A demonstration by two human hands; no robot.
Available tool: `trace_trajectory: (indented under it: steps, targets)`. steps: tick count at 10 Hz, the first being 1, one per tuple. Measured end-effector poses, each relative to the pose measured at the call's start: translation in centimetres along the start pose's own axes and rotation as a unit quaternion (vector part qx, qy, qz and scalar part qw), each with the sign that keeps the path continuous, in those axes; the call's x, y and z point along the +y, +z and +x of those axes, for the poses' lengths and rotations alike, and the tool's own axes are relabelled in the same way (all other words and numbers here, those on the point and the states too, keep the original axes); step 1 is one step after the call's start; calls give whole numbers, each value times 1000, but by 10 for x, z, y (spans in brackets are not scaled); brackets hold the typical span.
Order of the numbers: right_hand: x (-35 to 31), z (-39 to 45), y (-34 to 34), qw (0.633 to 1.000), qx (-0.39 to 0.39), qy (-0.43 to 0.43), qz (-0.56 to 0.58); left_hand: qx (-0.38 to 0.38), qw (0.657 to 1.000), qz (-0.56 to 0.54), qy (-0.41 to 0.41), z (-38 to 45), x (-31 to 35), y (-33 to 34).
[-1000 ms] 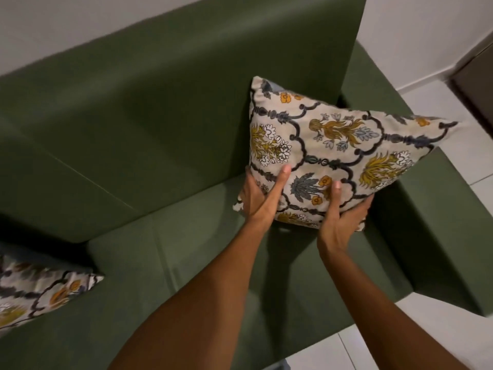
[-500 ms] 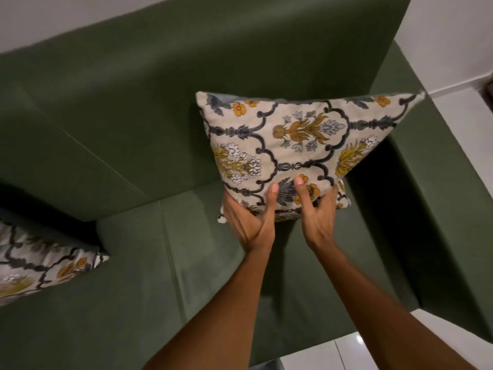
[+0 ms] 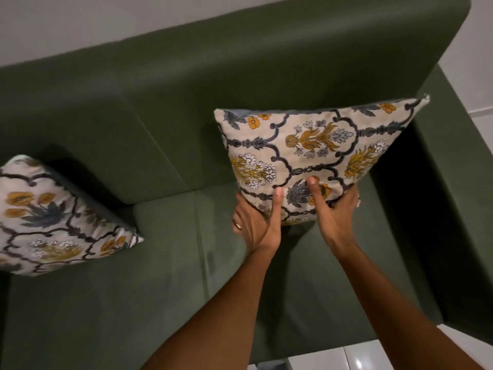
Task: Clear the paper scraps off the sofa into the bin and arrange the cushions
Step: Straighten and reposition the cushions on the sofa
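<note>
A cream cushion with a blue and yellow flower print stands upright against the backrest at the right end of the green sofa. My left hand grips its lower left corner, thumb on the front. My right hand grips its lower edge beside that, thumb pressed on the print. A second cushion of the same print leans at the left end of the sofa, partly cut off by the frame. No paper scraps or bin show in view.
The sofa's right armrest rises close beside the held cushion. A grey wall runs behind the backrest. White floor tiles show in front of the seat and at the far right.
The held cushion has turned more upright and settled closer to the backrest and right armrest. My view has shifted, bringing more of the left cushion into sight. Both hands keep their grip.
</note>
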State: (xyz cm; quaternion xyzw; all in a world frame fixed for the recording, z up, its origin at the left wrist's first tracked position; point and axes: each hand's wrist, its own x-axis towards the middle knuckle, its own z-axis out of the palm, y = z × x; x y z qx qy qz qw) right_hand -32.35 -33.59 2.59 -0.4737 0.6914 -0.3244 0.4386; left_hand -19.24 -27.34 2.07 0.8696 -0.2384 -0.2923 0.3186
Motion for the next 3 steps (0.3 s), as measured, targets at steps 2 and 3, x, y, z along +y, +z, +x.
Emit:
trace_trajectory:
  steps: [2, 3]
  targets:
    - [-37, -25, -4, 997, 30, 57, 43, -30, 995, 85, 33, 14, 14, -67]
    - [-81, -47, -9, 996, 29, 36, 73, -12, 989, 94, 116, 21, 32, -107]
